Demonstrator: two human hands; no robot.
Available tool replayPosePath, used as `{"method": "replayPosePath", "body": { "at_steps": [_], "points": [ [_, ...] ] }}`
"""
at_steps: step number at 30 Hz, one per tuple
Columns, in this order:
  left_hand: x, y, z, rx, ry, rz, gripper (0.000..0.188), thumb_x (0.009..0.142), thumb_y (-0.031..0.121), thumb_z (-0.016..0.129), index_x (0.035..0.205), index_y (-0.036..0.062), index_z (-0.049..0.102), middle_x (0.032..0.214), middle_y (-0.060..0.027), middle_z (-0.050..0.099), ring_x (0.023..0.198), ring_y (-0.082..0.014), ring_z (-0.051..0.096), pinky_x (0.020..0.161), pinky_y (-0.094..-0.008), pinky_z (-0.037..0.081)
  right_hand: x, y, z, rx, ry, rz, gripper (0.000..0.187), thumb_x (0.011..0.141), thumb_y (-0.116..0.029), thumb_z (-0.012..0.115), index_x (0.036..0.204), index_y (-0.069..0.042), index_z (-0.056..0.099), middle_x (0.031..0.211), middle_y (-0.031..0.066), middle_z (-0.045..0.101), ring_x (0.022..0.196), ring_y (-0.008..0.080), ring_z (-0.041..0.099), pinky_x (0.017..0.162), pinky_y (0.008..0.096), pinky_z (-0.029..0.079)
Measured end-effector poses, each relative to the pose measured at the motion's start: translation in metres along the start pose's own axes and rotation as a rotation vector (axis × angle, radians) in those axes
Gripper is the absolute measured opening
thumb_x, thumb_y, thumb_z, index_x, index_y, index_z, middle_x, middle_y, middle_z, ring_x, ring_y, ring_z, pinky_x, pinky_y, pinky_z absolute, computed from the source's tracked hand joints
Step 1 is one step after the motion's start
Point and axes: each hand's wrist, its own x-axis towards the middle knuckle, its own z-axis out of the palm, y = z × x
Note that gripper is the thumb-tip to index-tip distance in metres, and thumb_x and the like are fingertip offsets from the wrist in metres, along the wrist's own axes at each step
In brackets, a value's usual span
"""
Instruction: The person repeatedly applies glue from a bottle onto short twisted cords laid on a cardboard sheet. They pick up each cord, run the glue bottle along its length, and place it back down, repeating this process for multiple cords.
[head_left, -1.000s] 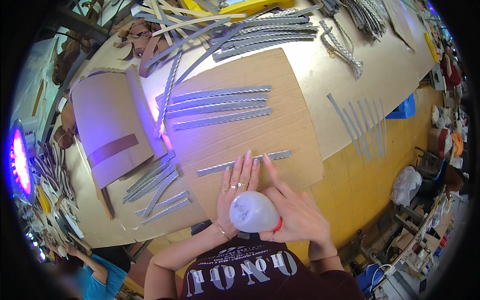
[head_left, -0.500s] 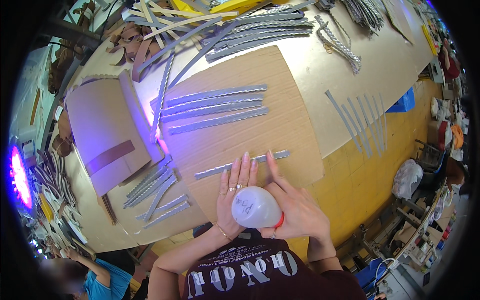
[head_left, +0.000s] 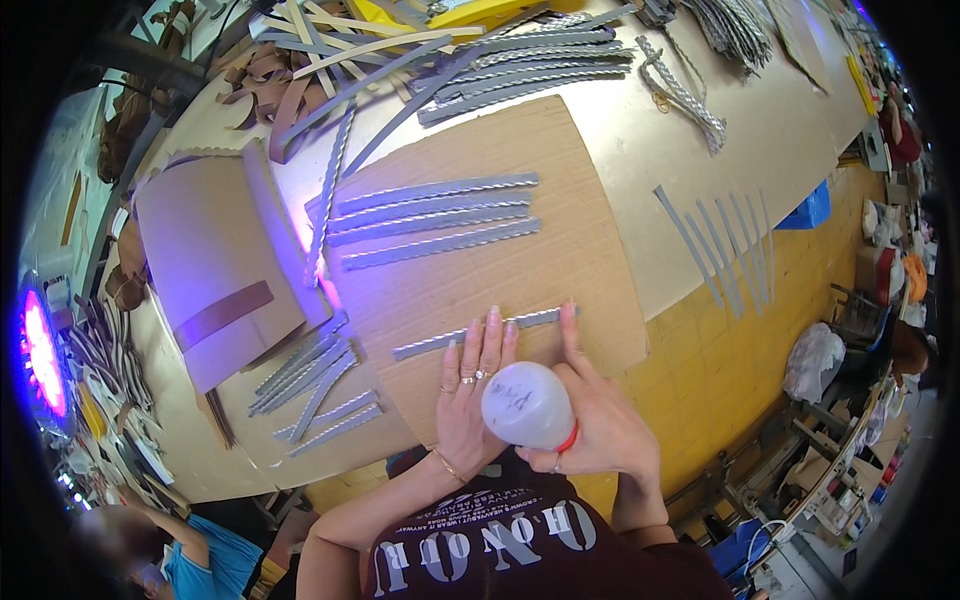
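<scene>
A grey strip with a twisted silvery cord along it [head_left: 428,346] lies near the front edge of a cardboard sheet [head_left: 590,250]. My left hand [head_left: 474,385] lies flat with fingers stretched, its fingertips pressing on the strip's middle. In my right hand [head_left: 605,420] is a white plastic squeeze bottle [head_left: 527,405] with a red collar, its rounded base toward me. The right index finger reaches out to the strip's right end, while the other fingers wrap the bottle. The bottle's tip is hidden by the hand. Several similar corded strips [head_left: 440,208] lie in a row farther up the cardboard.
Shorter corded strips [head_left: 310,372] lie left of the cardboard, beside a curved brown panel [head_left: 215,270]. Plain grey strips [head_left: 720,250] lie at the table's right edge. Piled strips [head_left: 530,65] and a braided cord bundle [head_left: 685,90] are at the back. A person in blue [head_left: 205,565] is lower left.
My right hand and the bottle have shifted slightly right, and the index finger has slid along the strip to its right end. My left hand stays pressed on the strip.
</scene>
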Motion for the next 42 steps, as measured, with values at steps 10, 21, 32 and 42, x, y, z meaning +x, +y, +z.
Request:
{"method": "replayPosePath", "body": {
  "at_steps": [10, 21, 32, 42],
  "points": [
    [-0.005, -0.011, -0.013, -0.178, -0.028, -0.065, 0.074, 0.085, 0.048, 0.057, 0.145, 0.0088, 0.039, 0.153, -0.0149, 0.032, 0.141, -0.0284, 0.03, 0.115, -0.0459, 0.013, 0.0, 0.016, -0.005, 0.174, 0.056, -0.067, 0.068, 0.057, -0.032, 0.083, 0.117, -0.005, 0.063, 0.15, 0.036, 0.017, 0.126, 0.0419, 0.049, 0.097, 0.0423, 0.045],
    [-0.029, -0.034, -0.012, -0.308, 0.07, -0.229, 0.092, 0.079, 0.065, 0.062, 0.144, 0.0042, 0.04, 0.151, -0.0216, 0.033, 0.14, -0.0334, 0.031, 0.113, -0.0502, 0.01, 0.0, 0.02, -0.004, 0.33, 0.065, -0.05, 0.074, 0.056, -0.032, 0.084, 0.119, 0.0, 0.061, 0.148, 0.0352, 0.028, 0.139, 0.0321, 0.035, 0.105, 0.0392, 0.038],
    [-0.022, -0.006, -0.02, -0.241, 0.051, -0.17, 0.081, 0.085, 0.059, 0.057, 0.144, 0.0069, 0.041, 0.154, -0.0172, 0.029, 0.141, -0.0402, 0.027, 0.106, -0.0578, 0.025, -0.017, 0.046, -0.034, 1.046, 0.634, -0.464, 0.087, 0.062, -0.036, 0.075, 0.133, 0.003, 0.044, 0.131, 0.028, 0.049, 0.089, 0.0191, 0.059, 0.072, 0.0287, 0.051],
    [0.005, 0.005, -0.009, -0.32, 0.063, -0.036, 0.08, 0.087, 0.058, 0.052, 0.145, 0.0042, 0.038, 0.154, -0.0122, 0.03, 0.141, -0.0323, 0.028, 0.113, -0.0467, 0.022, 0.027, 0.015, -0.001, 0.411, 1.286, -0.195, 0.043, 0.073, -0.015, 0.078, 0.109, 0.0, 0.058, 0.1, 0.0084, 0.062, 0.088, 0.0188, 0.06, 0.081, 0.0328, 0.049]
  ]
}}
